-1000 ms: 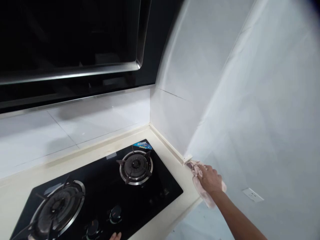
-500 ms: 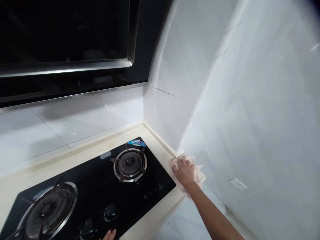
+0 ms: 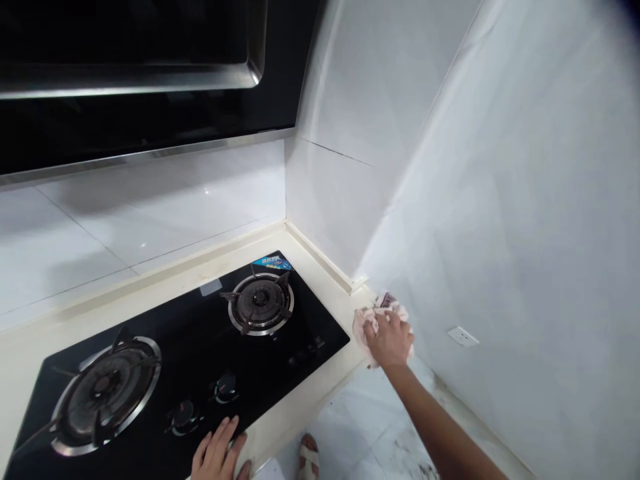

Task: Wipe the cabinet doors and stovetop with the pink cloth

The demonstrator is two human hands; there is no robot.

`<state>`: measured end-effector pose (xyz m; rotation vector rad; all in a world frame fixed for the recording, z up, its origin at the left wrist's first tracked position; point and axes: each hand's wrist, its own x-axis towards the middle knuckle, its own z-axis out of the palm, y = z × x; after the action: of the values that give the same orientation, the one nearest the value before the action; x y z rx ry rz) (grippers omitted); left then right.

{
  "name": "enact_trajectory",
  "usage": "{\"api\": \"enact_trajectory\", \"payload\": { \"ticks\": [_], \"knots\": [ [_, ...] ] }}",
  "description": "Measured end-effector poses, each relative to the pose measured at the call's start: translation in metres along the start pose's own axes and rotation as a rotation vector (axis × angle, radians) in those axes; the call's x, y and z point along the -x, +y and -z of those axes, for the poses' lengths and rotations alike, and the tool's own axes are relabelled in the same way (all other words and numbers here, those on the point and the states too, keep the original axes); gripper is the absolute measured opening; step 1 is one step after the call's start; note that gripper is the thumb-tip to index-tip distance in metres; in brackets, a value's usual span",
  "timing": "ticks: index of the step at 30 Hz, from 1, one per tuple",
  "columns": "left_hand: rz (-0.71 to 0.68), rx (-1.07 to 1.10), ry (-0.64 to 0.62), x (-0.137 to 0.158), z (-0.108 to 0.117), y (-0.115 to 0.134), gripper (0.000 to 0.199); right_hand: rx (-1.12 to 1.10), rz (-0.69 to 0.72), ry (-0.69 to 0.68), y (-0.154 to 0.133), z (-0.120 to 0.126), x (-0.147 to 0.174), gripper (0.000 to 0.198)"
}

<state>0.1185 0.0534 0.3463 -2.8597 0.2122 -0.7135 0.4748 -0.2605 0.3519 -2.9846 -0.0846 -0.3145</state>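
At the right end of the cream countertop (image 3: 320,373), my right hand (image 3: 391,339) presses a crumpled pale pink cloth (image 3: 364,324), fingers curled over it. The cloth covers the counter's corner and hangs partly over its edge. Near the front edge of the black gas stove (image 3: 270,367), my left hand (image 3: 219,450) rests with fingers stretched out, holding nothing. Just beyond it are two stove knobs (image 3: 184,415). The stove has a right burner (image 3: 260,303) and a left burner (image 3: 103,393), each with a dark pan support.
A black range hood (image 3: 150,120) hangs over the stove. White wall tiles (image 3: 240,180) stand behind, and a pale wall (image 3: 525,233) with a socket (image 3: 463,336) is at the right. Below the counter edge, a sandalled foot (image 3: 309,457) stands on the floor.
My right hand and the cloth have moved from the wall trim toward the counter's front right corner. More of my left hand has come into view, and the view has tilted down.
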Motion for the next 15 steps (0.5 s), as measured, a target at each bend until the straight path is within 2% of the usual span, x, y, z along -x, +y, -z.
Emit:
{"api": "enact_trajectory", "payload": {
  "ticks": [2,5,8,10,11,13,15],
  "knots": [
    [0.021,0.007,-0.021,0.000,0.002,0.002,0.029,-0.040,0.053,0.032,-0.019,0.002,0.049,0.041],
    [0.026,0.008,-0.024,0.002,0.001,0.003,0.030,-0.184,0.223,0.033,-0.057,0.005,0.124,0.041],
    [0.006,0.004,-0.011,0.003,0.000,0.001,0.030,-0.428,0.584,-0.018,-0.087,0.009,0.176,0.035],
    [-0.001,0.001,-0.010,0.004,0.000,0.000,0.030,-0.481,0.774,-0.014,-0.089,0.009,0.183,0.038],
    [-0.002,0.002,-0.014,0.004,0.000,0.000,0.030,-0.457,0.808,-0.003,-0.083,0.007,0.177,0.041],
    [-0.001,0.009,-0.034,0.004,0.000,0.000,0.031,-0.348,0.736,0.017,-0.058,0.001,0.149,0.044],
    [0.005,0.021,-0.058,0.005,-0.001,0.001,0.031,-0.252,0.556,-0.017,-0.022,-0.007,0.107,0.046]
  ]
}}
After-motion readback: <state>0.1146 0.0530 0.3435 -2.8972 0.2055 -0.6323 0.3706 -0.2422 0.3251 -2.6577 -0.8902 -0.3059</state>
